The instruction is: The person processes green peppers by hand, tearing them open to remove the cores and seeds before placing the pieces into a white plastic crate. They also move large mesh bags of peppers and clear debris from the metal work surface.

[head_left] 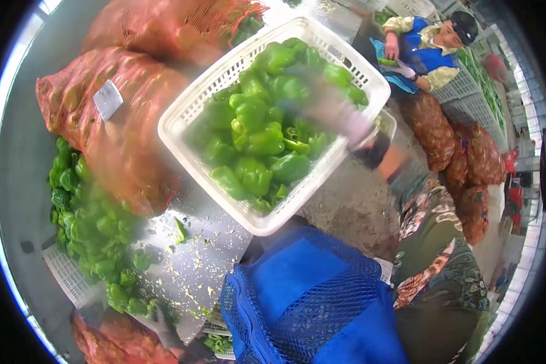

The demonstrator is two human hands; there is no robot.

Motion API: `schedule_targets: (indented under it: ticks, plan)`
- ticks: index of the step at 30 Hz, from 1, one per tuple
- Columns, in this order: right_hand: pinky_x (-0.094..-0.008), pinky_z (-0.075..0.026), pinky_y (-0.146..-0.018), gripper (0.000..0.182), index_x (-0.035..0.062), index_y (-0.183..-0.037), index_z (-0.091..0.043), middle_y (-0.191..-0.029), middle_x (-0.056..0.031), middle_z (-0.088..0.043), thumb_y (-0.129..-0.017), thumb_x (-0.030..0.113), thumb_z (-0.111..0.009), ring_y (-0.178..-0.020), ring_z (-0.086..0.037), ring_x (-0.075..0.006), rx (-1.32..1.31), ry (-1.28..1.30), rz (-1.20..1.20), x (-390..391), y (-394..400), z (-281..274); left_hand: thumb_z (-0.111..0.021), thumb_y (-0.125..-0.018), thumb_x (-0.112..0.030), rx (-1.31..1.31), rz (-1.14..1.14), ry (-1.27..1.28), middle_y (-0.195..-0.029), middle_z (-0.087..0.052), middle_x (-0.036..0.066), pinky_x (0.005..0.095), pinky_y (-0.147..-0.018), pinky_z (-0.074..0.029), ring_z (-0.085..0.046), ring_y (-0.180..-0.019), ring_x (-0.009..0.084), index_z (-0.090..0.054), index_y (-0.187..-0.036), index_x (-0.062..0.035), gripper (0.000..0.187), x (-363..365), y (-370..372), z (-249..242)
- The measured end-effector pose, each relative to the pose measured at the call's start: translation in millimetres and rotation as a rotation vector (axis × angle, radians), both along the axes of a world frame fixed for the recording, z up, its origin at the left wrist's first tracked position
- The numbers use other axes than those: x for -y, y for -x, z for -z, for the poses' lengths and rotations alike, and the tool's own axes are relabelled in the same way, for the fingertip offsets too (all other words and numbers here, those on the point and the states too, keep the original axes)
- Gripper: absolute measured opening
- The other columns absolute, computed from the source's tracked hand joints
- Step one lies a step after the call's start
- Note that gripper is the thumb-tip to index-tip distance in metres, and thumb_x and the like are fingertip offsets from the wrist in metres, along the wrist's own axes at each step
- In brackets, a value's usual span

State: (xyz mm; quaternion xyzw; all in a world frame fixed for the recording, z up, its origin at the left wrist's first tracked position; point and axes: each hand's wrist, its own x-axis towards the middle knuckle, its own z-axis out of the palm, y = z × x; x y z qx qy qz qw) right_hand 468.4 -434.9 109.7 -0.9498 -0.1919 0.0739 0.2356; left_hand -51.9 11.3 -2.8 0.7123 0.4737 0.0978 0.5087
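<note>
A white plastic crate (262,225) full of green bell peppers (258,136) stands before me. My right hand (340,118), in a pale glove, reaches over the crate's right rim above the peppers. Motion smears its fingers, so I cannot see whether it holds one. At the lower left, my left hand (158,315), also gloved, is beside the near end of a heap of green bell peppers (100,233) on the metal table (224,242). Its fingers are small and partly hidden among the peppers.
Stuffed red mesh sacks (133,121) lie on the table's left side, with another (118,340) at the lower left. Seeds and scraps litter the metal. A co-worker (428,51) sits at the upper right near full sacks (431,127) and stacked crates (467,103).
</note>
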Motion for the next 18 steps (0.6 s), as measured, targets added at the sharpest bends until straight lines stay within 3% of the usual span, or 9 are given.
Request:
schedule_targets:
  ticks: [1,3,4,6,7,10,13,16,18]
  plan:
    - [-0.0437,-0.031,-0.109,0.083,0.0068,-0.14,-0.034,-0.141,-0.0225,-0.036,-0.081,0.059,-0.059,-0.132,-0.034,-0.0342,-0.036,0.182,0.071,13.2,-24.4,9.6,-0.062,-0.087,-0.022,-0.052,0.026,-0.108,-0.084,-0.063,0.007,0.027,-0.062,-0.046,-0.057,-0.068,0.0155,-0.062,-0.099,0.0034,0.028,17.4,28.9,7.4]
    - [-0.0472,-0.02,-0.113,0.087,0.0085,-0.146,-0.024,-0.149,-0.0237,-0.02,-0.084,0.064,-0.049,-0.14,-0.019,-0.0348,-0.076,0.526,0.112,33.0,-54.2,53.2,-0.062,-0.086,-0.023,-0.426,-0.025,0.175,-0.085,-0.065,0.01,0.0292,-0.066,-0.048,-0.057,-0.072,0.0166,-0.061,-0.095,0.0029,0.028,31.2,108.4,39.2]
    - [-0.0485,-0.014,-0.114,0.088,0.009,-0.147,-0.02,-0.151,-0.0234,-0.013,-0.085,0.066,-0.044,-0.141,-0.012,-0.0346,-0.069,0.691,0.079,39.7,-66.3,80.0,-0.061,-0.087,-0.028,-0.215,-0.333,0.191,-0.084,-0.066,0.012,0.0329,-0.068,-0.049,-0.06,-0.073,0.0194,-0.061,-0.097,0.0001,0.029,63.2,151.4,77.0]
    - [-0.0513,0.002,-0.114,0.091,0.0084,-0.15,-0.011,-0.155,-0.0198,0.002,-0.086,0.071,-0.03,-0.144,0.004,-0.0324,-0.125,0.915,0.006,45.9,-89.3,106.4,-0.062,-0.085,-0.027,-0.587,0.119,0.076,-0.087,-0.066,0.008,0.0347,-0.068,-0.049,-0.061,-0.076,0.019,-0.063,-0.097,-0.0027,0.027,110.3,227.9,106.3]
    - [-0.0554,-0.003,-0.113,0.087,0.0033,-0.146,-0.021,-0.154,-0.0227,-0.007,-0.086,0.063,-0.043,-0.143,-0.004,-0.0381,0.001,0.852,-0.135,54.1,-95.5,123.7,-0.063,-0.084,-0.027,-0.773,0.337,0.029,-0.088,-0.067,0.006,0.0356,-0.067,-0.05,-0.061,-0.078,0.0188,-0.063,-0.097,-0.0041,0.026,138.6,263.1,108.2]
    - [-0.0498,-0.015,-0.113,0.075,0.0021,-0.142,-0.031,-0.149,-0.0258,-0.021,-0.089,0.053,-0.049,-0.139,-0.018,-0.0406,0.144,0.74,-0.117,56.3,-95.3,148.6,-0.063,-0.083,-0.027,-0.905,0.037,0.172,-0.089,-0.067,0.009,0.0375,-0.067,-0.05,-0.062,-0.078,0.0228,-0.063,-0.099,-0.0053,0.027,239.3,255.8,81.8]
    - [-0.046,-0.021,-0.111,0.069,0.0014,-0.141,-0.031,-0.149,-0.0253,-0.022,-0.092,0.049,-0.046,-0.138,-0.022,-0.0385,0.155,0.929,-0.135,68.7,-111.7,173.8,-0.064,-0.083,-0.027,-0.902,-0.232,0.262,-0.09,-0.066,0.012,0.0394,-0.067,-0.05,-0.062,-0.078,0.0268,-0.063,-0.1,-0.0065,0.027,303.3,241.4,64.1]
    - [-0.0427,-0.02,-0.113,0.072,0.0016,-0.143,-0.029,-0.149,-0.0211,-0.023,-0.092,0.049,-0.048,-0.14,-0.019,-0.0335,0.049,0.677,-0.143,83.9,-139.5,165.3,-0.065,-0.082,-0.028,-0.857,-0.409,0.277,-0.091,-0.066,0.014,0.0413,-0.067,-0.05,-0.062,-0.078,0.0308,-0.063,-0.102,-0.0077,0.028,326.6,222.8,78.6]
    - [-0.04,-0.023,-0.113,0.081,0.0031,-0.145,-0.025,-0.149,-0.0207,-0.025,-0.089,0.056,-0.05,-0.138,-0.025,-0.0346,0.06,0.296,-0.221,49.7,-132.8,118.8,-0.065,-0.082,-0.028,-0.856,-0.457,0.227,-0.091,-0.066,0.016,0.0425,-0.066,-0.051,-0.063,-0.078,0.0335,-0.063,-0.104,-0.0085,0.029,320.9,213.7,89.5]
